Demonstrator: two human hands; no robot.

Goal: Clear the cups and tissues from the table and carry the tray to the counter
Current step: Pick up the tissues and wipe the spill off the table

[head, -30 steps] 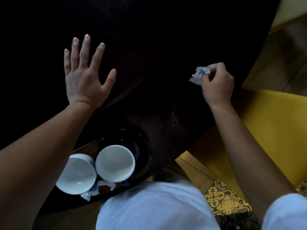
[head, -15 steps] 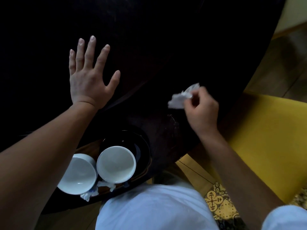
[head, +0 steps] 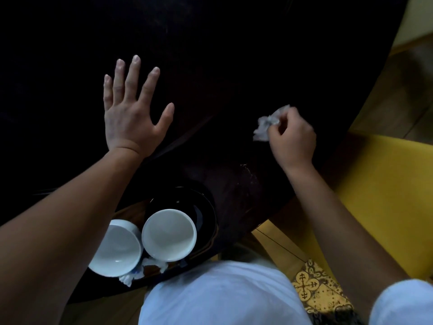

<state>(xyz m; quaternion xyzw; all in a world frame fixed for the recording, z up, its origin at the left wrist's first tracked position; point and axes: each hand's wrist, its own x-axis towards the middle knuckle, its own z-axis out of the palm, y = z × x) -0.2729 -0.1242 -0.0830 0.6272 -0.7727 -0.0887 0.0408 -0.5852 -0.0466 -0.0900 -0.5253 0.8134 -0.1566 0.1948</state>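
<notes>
Two cups (head: 169,234) at 6 o'clock, partly hiding tissues (head: 131,276). Right hand (head: 291,139) is pinching crumpled tissue (head: 266,126), pointing 10 o'clock. Left hand (head: 131,116) is lying splayed flat.

Dim, underexposed wide-angle view, dark table (head: 234,55) nearly black, edges bowed, upper-right corner blurred.

Bare forearms run back from the left hand (head: 131,118) and the right hand (head: 293,139), no rings, no watch; behind the right one a white short sleeve (head: 403,303), between them a white shirt front (head: 218,296).
</notes>
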